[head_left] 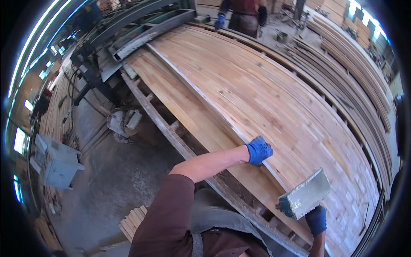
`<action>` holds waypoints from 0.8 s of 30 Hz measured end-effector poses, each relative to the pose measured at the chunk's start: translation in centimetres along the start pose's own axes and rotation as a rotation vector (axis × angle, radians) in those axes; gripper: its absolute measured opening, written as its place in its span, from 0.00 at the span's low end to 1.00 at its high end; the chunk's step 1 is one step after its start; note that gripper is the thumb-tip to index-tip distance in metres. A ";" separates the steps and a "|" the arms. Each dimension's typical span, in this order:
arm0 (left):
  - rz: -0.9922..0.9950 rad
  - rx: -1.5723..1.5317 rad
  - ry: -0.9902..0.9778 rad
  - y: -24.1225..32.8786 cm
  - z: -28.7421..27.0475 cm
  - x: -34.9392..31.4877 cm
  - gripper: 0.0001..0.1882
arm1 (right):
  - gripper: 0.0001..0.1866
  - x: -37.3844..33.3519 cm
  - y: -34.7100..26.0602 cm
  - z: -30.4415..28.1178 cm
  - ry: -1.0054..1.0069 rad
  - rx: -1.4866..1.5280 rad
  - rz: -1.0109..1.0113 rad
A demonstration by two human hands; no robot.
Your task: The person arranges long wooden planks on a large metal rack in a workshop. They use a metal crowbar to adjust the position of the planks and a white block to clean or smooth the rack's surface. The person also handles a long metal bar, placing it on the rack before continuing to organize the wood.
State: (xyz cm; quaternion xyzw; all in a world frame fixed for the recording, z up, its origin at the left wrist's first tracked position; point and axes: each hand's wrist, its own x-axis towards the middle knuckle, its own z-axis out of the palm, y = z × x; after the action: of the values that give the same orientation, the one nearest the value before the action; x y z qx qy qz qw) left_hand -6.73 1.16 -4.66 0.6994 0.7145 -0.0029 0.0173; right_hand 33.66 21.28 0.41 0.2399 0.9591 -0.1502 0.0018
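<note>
My left hand [259, 150], in a blue glove, is closed over the raised edge of a long wooden strip [214, 107]. That edge is whitish, as if coated with glue. My right hand [317, 220], also gloved in blue, grips a pale, box-shaped holder [309, 193] crusted with white residue. The holder is tilted above the strip's near end; what is inside it cannot be seen. A broad panel of joined wooden strips [257, 85] spreads to the right of the strip. On its left lies another band of wood [180, 109].
A metal press frame [154, 30] stands at the far end. Beyond the panel, another person [244, 17] wears blue gloves. Stacked boards [351, 64] lie at the right. A grey cabinet [60, 160], a white bucket [117, 122] and short wood pieces [132, 222] are on the left-hand floor.
</note>
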 end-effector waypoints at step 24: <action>-0.360 0.162 -0.169 -34.9 -6.7 -20.8 0.15 | 0.09 14.5 -28.1 -1.0 -0.078 -0.024 -0.007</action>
State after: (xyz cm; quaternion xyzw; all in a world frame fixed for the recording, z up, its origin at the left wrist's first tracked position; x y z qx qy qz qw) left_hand -41.26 -20.20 1.89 0.5568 0.8214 -0.1219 0.0201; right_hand 7.99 4.63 8.32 0.2304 0.9609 -0.1482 0.0414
